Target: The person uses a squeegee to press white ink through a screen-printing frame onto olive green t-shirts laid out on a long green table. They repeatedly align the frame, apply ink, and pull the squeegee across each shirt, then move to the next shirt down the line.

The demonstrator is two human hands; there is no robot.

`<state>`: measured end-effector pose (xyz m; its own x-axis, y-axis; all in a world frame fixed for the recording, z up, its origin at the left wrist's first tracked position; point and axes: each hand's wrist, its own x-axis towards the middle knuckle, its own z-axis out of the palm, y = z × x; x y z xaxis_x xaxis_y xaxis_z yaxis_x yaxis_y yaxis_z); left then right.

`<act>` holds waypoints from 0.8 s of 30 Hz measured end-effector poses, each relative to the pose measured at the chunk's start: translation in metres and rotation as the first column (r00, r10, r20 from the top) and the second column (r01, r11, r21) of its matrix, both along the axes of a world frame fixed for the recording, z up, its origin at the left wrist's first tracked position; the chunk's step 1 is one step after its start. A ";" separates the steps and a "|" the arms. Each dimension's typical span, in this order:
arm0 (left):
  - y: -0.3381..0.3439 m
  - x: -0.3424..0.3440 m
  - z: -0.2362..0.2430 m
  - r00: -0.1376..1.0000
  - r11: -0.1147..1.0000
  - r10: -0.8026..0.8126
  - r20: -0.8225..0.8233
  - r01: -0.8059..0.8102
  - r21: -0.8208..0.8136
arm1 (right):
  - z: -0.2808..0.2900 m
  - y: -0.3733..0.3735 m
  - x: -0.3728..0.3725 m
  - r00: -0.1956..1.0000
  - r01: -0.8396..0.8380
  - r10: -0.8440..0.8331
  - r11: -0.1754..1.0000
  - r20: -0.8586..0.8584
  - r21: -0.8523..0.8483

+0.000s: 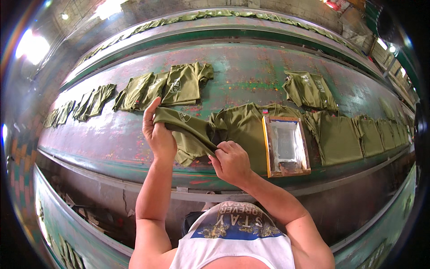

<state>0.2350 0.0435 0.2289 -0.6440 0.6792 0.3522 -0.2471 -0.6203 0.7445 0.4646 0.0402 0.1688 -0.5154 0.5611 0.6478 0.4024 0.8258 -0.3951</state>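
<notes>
An olive-green T-shirt (pixel 179 119) with a small pale print is lifted off the long table between my two hands. My left hand (pixel 159 134) is closed on its left end, fingers pointing up. My right hand (pixel 230 159) grips its lower right edge, fingers curled. Just right of them, more olive shirts (pixel 242 148) lie on the table, and a wooden-framed printing screen (pixel 286 145) with a whitish middle rests among them.
The long, paint-spattered table (pixel 242 76) holds folded shirts at left (pixel 92 101), back centre (pixel 181 87), back right (pixel 309 89) and right (pixel 336 136). A parallel table beyond carries a row of garments (pixel 201 17). A metal rail (pixel 188 195) runs along the near edge.
</notes>
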 end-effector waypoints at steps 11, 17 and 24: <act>-0.074 0.016 0.053 0.930 0.963 0.266 -0.253 -0.268 0.025 | 0.099 0.054 0.079 0.871 -0.413 0.414 0.908 -0.265 0.062; -0.038 0.001 0.052 0.968 0.965 0.042 -0.246 -0.104 -0.242 | 0.129 0.106 0.083 0.978 -0.204 0.202 0.979 -0.061 -0.025; 0.111 -0.041 0.040 0.980 0.908 -0.043 -0.195 -0.043 -0.417 | 0.100 0.225 0.010 0.955 0.017 -0.148 0.894 -0.258 -0.449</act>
